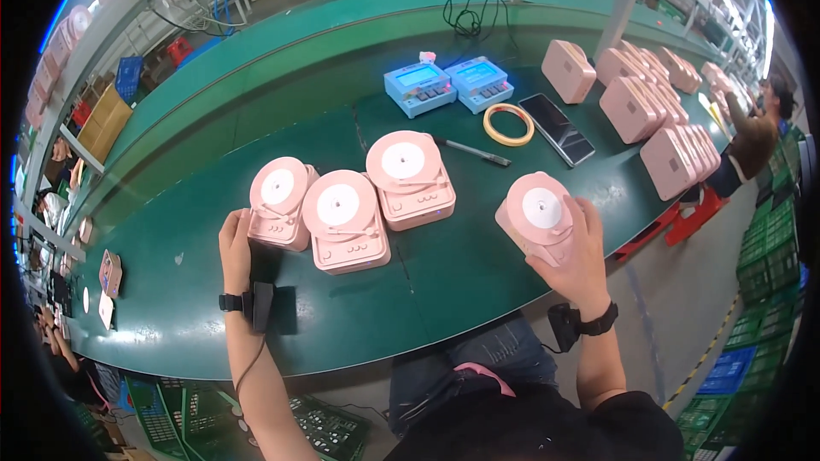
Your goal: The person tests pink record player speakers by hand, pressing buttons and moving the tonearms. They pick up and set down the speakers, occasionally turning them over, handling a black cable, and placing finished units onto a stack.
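Observation:
Three pink mini record players stand close together on the green table: a left one, a middle one and a right one. Each has a round disc with a white centre and a small tone arm. My left hand is closed against the left side of the leftmost player, its fingertips partly hidden. Farther right, my right hand grips a fourth pink record player, thumb at its front and fingers over its right side. Both wrists carry black strapped devices.
Behind the players lie a black pen, a tape roll and a phone. Two blue devices with lit screens stand farther back. Several pink cases line the right side, near another person. Green crates are stacked beyond.

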The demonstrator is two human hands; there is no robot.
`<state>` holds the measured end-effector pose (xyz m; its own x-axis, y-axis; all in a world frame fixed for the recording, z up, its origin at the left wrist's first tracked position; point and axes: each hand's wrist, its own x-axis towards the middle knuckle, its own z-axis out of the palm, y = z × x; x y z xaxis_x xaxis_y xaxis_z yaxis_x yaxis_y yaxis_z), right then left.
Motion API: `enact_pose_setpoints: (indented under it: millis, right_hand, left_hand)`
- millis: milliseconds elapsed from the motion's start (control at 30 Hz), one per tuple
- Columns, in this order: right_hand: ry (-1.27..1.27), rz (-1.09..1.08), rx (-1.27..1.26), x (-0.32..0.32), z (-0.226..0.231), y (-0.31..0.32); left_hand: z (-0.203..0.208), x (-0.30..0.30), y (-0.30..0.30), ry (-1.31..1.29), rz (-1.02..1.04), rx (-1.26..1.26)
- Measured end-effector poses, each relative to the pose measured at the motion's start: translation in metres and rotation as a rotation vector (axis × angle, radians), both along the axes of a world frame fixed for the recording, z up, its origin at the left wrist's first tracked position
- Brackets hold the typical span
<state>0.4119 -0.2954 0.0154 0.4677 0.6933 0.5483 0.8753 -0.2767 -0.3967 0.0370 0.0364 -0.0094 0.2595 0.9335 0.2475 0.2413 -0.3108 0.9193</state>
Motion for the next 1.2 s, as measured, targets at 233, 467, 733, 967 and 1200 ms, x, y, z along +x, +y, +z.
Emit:
enact_pose_setpoints:
  millis: [233, 467, 733, 967, 1200]
  right_hand:
    - [0.738, 0.22, 0.164, 0.068, 0.005, 0.008]
    - [1.24, 0.224, 0.52, 0.188, 0.04, 0.101]
    - [1.251, -0.3, 0.43, 0.274, 0.015, 0.194]
    - [1.256, -0.032, 0.494, 0.375, -0.016, 0.216]
    - [1.191, 1.294, 0.26, 0.391, -0.005, 0.297]
  left_hand:
    - [-0.002, -0.004, 0.003, 0.025, -0.043, 0.067]
    - [-0.001, 0.0, 0.0, 0.011, -0.075, 0.01]
    - [0.004, -0.006, -0.004, 0.021, -0.018, 0.001]
    - [0.004, 0.009, -0.001, 0.011, -0.036, -0.035]
    - [0.01, -0.007, -0.008, 0.092, -0.008, -0.027]
